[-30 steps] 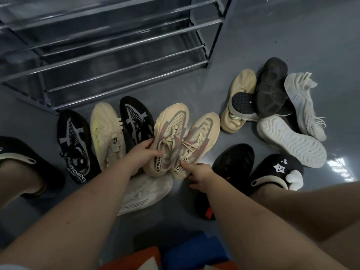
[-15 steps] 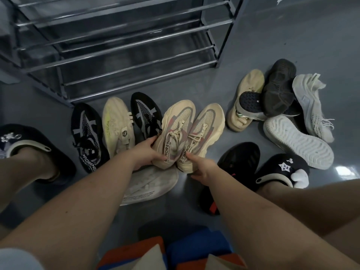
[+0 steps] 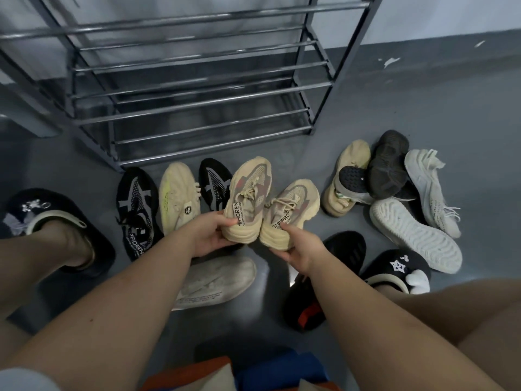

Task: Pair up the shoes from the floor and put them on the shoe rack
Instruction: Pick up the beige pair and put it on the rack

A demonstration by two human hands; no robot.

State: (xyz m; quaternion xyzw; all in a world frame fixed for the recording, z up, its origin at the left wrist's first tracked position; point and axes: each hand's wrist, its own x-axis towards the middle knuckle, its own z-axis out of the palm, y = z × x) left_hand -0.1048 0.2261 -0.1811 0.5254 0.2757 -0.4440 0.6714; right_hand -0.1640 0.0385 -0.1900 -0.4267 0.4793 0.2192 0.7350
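left hand (image 3: pixel 210 235) grips left beige sneaker (image 3: pixel 248 198) | right hand (image 3: pixel 300 249) grips right beige sneaker (image 3: pixel 291 213) | shoe rack (image 3: pixel 197 88) bare

light: dim, cool | glare: floor (image 3: pixel 265 273) sheen | edges: wide-angle bowing | rack (image 3: pixel 197 80) blurred

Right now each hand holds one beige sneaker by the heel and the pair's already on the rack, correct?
Not on the rack. The head view shows the left hand and right hand holding the beige sneakers by the heel, above the floor, short of the rack.
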